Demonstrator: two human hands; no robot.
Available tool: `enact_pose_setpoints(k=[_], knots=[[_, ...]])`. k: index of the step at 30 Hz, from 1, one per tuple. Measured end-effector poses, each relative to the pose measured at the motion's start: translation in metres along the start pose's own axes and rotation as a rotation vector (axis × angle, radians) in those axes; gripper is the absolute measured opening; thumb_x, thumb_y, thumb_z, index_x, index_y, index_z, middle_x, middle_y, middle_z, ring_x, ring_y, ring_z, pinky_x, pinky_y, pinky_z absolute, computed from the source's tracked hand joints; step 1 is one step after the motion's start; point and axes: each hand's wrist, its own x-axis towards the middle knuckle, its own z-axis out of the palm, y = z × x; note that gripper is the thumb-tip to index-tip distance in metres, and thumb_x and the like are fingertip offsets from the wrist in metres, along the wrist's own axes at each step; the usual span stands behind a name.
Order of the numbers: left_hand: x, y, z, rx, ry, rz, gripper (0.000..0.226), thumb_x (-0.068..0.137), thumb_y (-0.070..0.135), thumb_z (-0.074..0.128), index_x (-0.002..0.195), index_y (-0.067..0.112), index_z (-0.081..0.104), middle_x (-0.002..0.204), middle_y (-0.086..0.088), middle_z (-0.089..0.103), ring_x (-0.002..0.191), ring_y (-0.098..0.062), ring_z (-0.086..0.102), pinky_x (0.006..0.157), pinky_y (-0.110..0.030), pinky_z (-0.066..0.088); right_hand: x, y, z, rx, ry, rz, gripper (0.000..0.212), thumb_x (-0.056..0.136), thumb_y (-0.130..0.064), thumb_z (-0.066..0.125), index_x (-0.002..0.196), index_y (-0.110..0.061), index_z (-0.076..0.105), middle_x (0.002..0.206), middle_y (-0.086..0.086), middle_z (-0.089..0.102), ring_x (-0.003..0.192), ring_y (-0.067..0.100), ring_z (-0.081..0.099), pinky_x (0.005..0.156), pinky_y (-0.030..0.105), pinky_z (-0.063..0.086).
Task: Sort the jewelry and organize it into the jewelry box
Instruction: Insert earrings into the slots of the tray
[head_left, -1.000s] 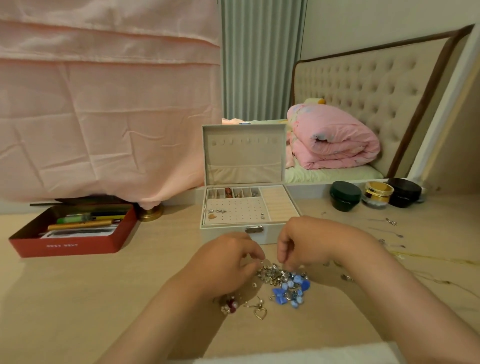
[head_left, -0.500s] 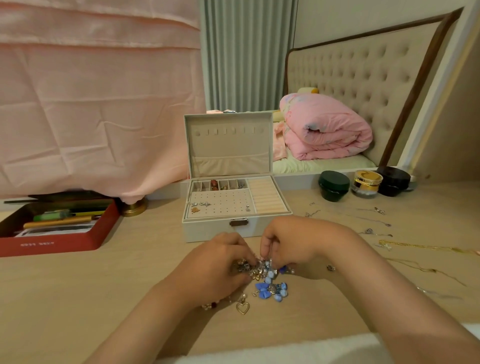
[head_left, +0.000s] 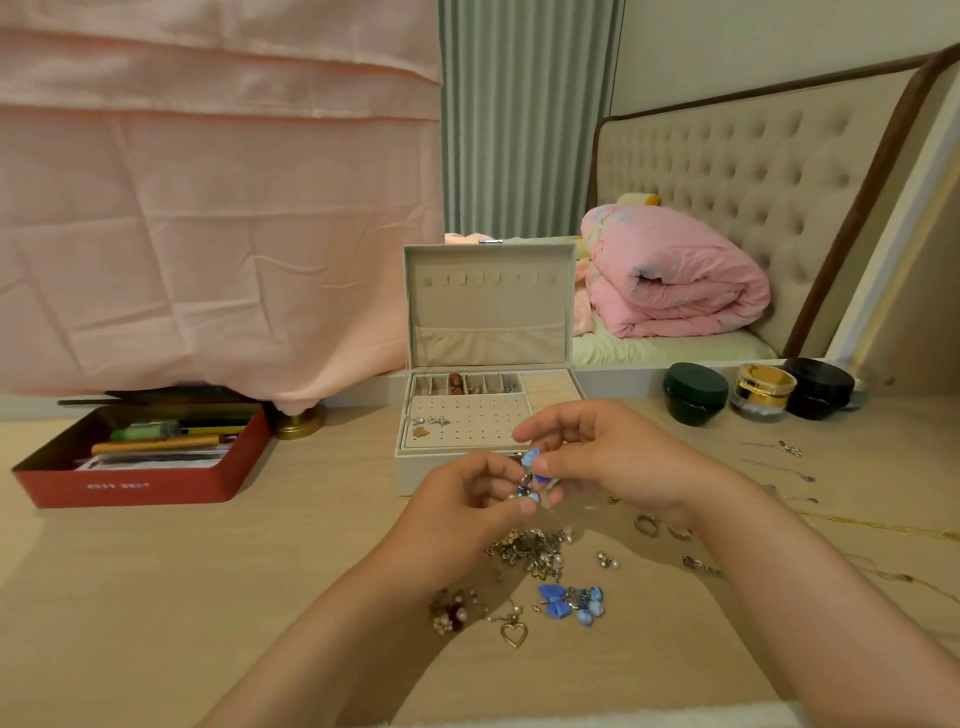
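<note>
Wide pale counter (head_left: 156, 597) across the whole view, and a pink sheet (head_left: 208, 208) hangs behind its left half. Centre stage at the back sits the jewelry box (head_left: 488, 332), lid standing upright, tray exposed. A few small pieces lie on the left of its dotted earring panel (head_left: 467, 421), and a couple more sit in the narrow compartments along the back row. Off to the left is a red tin (head_left: 140, 488) full of pens, and to the right of the box three jars (head_left: 696, 395) stand in a row.

Now the hands, both raised above the counter just in front of the box. The right hand (head_left: 613, 457) comes in from the right with its fingers (head_left: 545, 431) curled, thumb and forefinger pinching the top of a blue bow earring (head_left: 531, 461). The left hand (head_left: 462, 499) meets it from below, its fingers (head_left: 511, 512) closed in a pinch on the dangling lower end of the same piece. So the one earring is gripped between both hands, clear of the surface.

Beneath them the loose jewelry pile (head_left: 535, 551) is spread on the counter, silver and gold tangled together. Nearer the camera is a blue bead cluster (head_left: 569, 603), with a gold heart pendant (head_left: 514, 635) to its left. Two rings (head_left: 647, 524) lie just beside the right wrist, and thin chains (head_left: 779, 467) trail across the counter's right side.
</note>
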Motion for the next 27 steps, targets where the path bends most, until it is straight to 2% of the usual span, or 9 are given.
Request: enact_pose_setpoints(k=[4, 9, 13, 15, 18, 21, 24, 26, 27], knots=[[0.005, 0.007, -0.014, 0.004, 0.079, -0.002, 0.010, 0.086, 0.009, 0.075, 0.095, 0.009, 0.071, 0.078, -0.009, 0.073, 0.068, -0.013, 0.065, 0.064, -0.021, 0.051, 0.007, 0.004, 0.012, -0.005, 0.051, 0.009, 0.019, 0.088, 0.004, 0.071, 0.104, -0.006, 0.074, 0.092, 0.019, 0.074, 0.072, 0.020, 0.069, 0.064, 0.027, 0.058], [0.028, 0.019, -0.039, 0.157, 0.135, 0.065, 0.010, 0.086, 0.014, 0.076, 0.093, 0.007, 0.071, 0.083, -0.015, 0.074, 0.063, -0.009, 0.060, 0.059, -0.017, 0.046, 0.036, -0.011, 0.020, 0.048, 0.107, 0.019, 0.012, 0.088, 0.005, 0.071, 0.098, -0.001, 0.069, 0.081, 0.016, 0.073, 0.072, 0.020, 0.073, 0.059, 0.029, 0.062], [0.065, 0.026, -0.069, 0.311, 0.215, 0.099, 0.010, 0.084, 0.021, 0.079, 0.092, 0.017, 0.075, 0.082, 0.000, 0.073, 0.065, -0.011, 0.061, 0.066, -0.026, 0.050, 0.083, -0.028, 0.021, 0.017, 0.166, -0.009, 0.012, 0.090, 0.003, 0.070, 0.094, -0.008, 0.068, 0.077, 0.011, 0.072, 0.069, 0.021, 0.073, 0.061, 0.033, 0.062], [0.083, 0.028, -0.082, 0.386, 0.220, 0.080, 0.009, 0.085, 0.022, 0.078, 0.093, 0.019, 0.075, 0.082, 0.002, 0.073, 0.058, -0.007, 0.059, 0.062, -0.023, 0.050, 0.109, -0.032, 0.021, 0.008, 0.194, -0.018, 0.012, 0.091, 0.002, 0.070, 0.096, -0.008, 0.068, 0.083, 0.012, 0.073, 0.072, 0.023, 0.075, 0.064, 0.035, 0.063], [0.104, 0.025, -0.101, 0.559, 0.200, 0.075, 0.009, 0.087, 0.026, 0.075, 0.094, 0.021, 0.076, 0.085, 0.007, 0.073, 0.049, 0.005, 0.054, 0.065, -0.023, 0.049, 0.141, -0.033, 0.025, -0.059, 0.216, -0.020, 0.012, 0.092, 0.002, 0.068, 0.099, -0.008, 0.068, 0.089, 0.013, 0.071, 0.072, 0.024, 0.073, 0.060, 0.031, 0.062], [0.119, 0.021, -0.116, 0.754, 0.198, 0.056, 0.013, 0.090, 0.026, 0.069, 0.102, 0.026, 0.075, 0.100, 0.010, 0.073, 0.054, 0.008, 0.051, 0.070, -0.024, 0.046, 0.168, -0.029, 0.028, -0.220, 0.217, -0.022, 0.012, 0.092, 0.001, 0.068, 0.097, -0.009, 0.068, 0.079, 0.009, 0.068, 0.068, 0.020, 0.069, 0.060, 0.031, 0.061], [0.124, 0.020, -0.121, 0.921, 0.279, 0.051, 0.021, 0.093, 0.027, 0.060, 0.108, 0.034, 0.073, 0.107, 0.014, 0.073, 0.072, -0.005, 0.060, 0.081, -0.029, 0.051, 0.188, -0.025, 0.027, -0.465, 0.184, -0.047, 0.012, 0.089, -0.001, 0.072, 0.094, -0.012, 0.073, 0.069, 0.002, 0.067, 0.056, 0.008, 0.063, 0.057, 0.024, 0.055], [0.124, 0.019, -0.123, 0.937, 0.292, 0.079, 0.023, 0.094, 0.027, 0.058, 0.108, 0.036, 0.073, 0.109, 0.016, 0.072, 0.090, -0.008, 0.063, 0.085, -0.032, 0.052, 0.196, -0.023, 0.025, -0.594, 0.161, -0.084, 0.012, 0.087, -0.005, 0.075, 0.094, -0.014, 0.076, 0.069, -0.004, 0.066, 0.060, 0.006, 0.061, 0.059, 0.019, 0.048], [0.124, 0.018, -0.123, 0.925, 0.267, 0.089, 0.023, 0.093, 0.027, 0.057, 0.107, 0.036, 0.073, 0.110, 0.016, 0.072, 0.086, -0.006, 0.063, 0.085, -0.032, 0.053, 0.199, -0.022, 0.026, -0.640, 0.155, -0.100, 0.012, 0.087, -0.006, 0.075, 0.095, -0.015, 0.077, 0.070, -0.005, 0.066, 0.064, 0.007, 0.061, 0.060, 0.018, 0.047]])
